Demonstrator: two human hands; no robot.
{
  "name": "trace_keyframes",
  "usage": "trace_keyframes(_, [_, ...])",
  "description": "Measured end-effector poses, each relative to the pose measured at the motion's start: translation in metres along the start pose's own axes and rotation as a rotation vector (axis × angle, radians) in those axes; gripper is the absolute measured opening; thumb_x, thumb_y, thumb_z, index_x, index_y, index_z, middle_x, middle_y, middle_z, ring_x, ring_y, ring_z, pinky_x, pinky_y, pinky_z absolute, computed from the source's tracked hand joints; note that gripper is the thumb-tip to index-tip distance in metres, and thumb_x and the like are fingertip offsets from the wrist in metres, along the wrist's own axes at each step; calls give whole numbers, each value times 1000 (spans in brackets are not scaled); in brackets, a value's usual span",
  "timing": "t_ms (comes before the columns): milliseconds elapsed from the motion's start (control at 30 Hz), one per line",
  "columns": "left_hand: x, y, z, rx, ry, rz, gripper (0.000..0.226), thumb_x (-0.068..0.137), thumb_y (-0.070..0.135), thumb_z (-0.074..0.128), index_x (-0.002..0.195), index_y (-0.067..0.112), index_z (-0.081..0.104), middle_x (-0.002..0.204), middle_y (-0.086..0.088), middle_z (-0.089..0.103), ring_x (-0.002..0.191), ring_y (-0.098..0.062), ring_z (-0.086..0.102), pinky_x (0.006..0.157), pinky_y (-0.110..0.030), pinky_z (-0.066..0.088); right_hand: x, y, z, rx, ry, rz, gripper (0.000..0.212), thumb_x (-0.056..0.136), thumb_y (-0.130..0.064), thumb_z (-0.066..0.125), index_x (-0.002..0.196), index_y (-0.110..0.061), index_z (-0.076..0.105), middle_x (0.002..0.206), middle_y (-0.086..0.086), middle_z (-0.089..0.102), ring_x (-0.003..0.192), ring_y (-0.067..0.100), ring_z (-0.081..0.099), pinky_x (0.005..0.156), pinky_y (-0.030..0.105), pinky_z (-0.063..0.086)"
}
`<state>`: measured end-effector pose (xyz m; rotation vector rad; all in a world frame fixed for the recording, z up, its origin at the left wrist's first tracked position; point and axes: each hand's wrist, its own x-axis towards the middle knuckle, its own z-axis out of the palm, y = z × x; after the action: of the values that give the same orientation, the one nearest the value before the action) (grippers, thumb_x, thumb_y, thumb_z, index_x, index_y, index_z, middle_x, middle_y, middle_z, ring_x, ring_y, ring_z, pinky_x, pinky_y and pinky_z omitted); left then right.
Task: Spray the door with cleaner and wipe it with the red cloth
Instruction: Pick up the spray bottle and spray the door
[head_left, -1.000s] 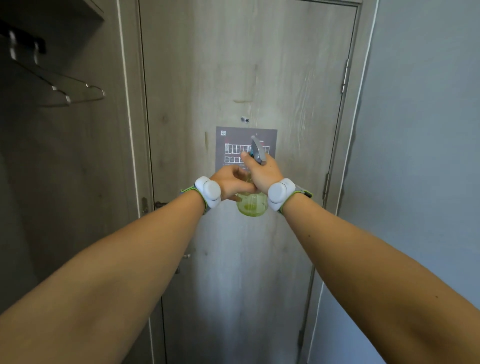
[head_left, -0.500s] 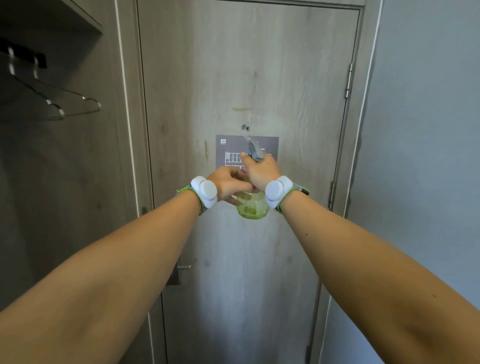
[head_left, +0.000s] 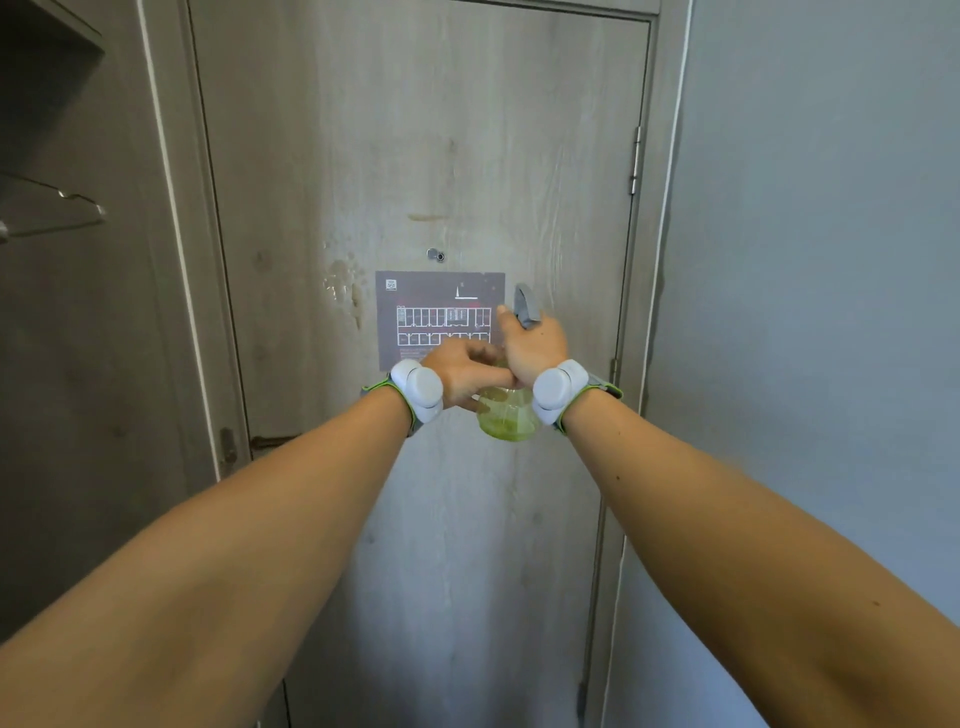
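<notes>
A pale wood-grain door (head_left: 415, 130) fills the middle of the view, with a dark floor-plan notice (head_left: 436, 312) and a peephole (head_left: 435, 255) at chest height. A spray bottle (head_left: 506, 418) with green liquid and a grey nozzle is raised in front of it. My right hand (head_left: 532, 345) grips the bottle's neck, nozzle pointing at the door. My left hand (head_left: 462, 371) curls round the bottle from the left. Wet droplets (head_left: 343, 283) cling to the door left of the notice. No red cloth is in view.
A grey wall (head_left: 805, 260) stands on the right, next to the door's hinges (head_left: 635, 161). On the left is a dark open wardrobe with a metal hanger (head_left: 57, 208). The latch plate (head_left: 227, 447) sits at the door's left edge.
The view has shifted so the door sits further right and lower. Wet droplets now show on the door left of the notice. Both hands keep hold of the bottle.
</notes>
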<state>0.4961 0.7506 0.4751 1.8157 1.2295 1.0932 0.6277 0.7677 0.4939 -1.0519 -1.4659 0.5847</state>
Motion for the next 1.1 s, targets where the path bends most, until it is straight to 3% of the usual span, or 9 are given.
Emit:
trace_keyframes(233, [17,4,37,-3,-67,17,33,56,34,79,88,29,82,95,4,82,98,-12,77,83,-39,65,-2,12,-41,-55,17,52,47,99,-38,55,61,-16,39,56,0,41,49,14,40,47,25,30])
trace_keyframes(433, [25,8,65,-5,-104,22,43,54,39,78,95,26,82,96,4,82,97,-11,77,79,-33,65,-4,26,-68,-89,18,50,44,100,-38,54,63,-18,42,57,-2,43,49,12,40,37,14,30])
trace_keyframes(567, [27,8,75,-8,-126,22,39,59,38,79,96,25,83,97,4,82,97,-12,77,79,-32,65,-5,30,-80,-162,-16,69,46,100,-46,51,68,-13,51,62,2,51,55,19,46,50,29,32])
trace_keyframes(667, [27,9,83,-8,-155,30,35,60,37,80,94,28,83,97,7,82,91,-7,77,75,-30,65,-4,35,-85,-197,5,94,53,100,-45,49,85,3,64,72,11,61,60,23,50,52,31,35])
trace_keyframes(867, [26,11,89,3,-127,19,44,59,38,79,100,24,82,99,4,81,102,-14,75,77,-30,65,-6,41,-91,-144,1,91,44,99,-46,52,68,-15,50,60,0,51,53,15,46,51,29,33])
trace_keyframes(1000, [20,8,92,-20,-166,8,36,67,30,81,103,21,82,101,4,81,101,-16,76,86,-40,65,-8,45,-93,-206,-35,90,51,100,-44,48,80,1,62,70,14,60,59,23,51,54,30,38])
trace_keyframes(1100, [17,7,95,11,-154,-4,38,66,30,80,103,22,82,101,6,81,103,-17,76,87,-41,64,-10,53,-92,-162,-28,117,48,99,-44,50,88,0,66,73,10,62,62,23,55,55,29,38])
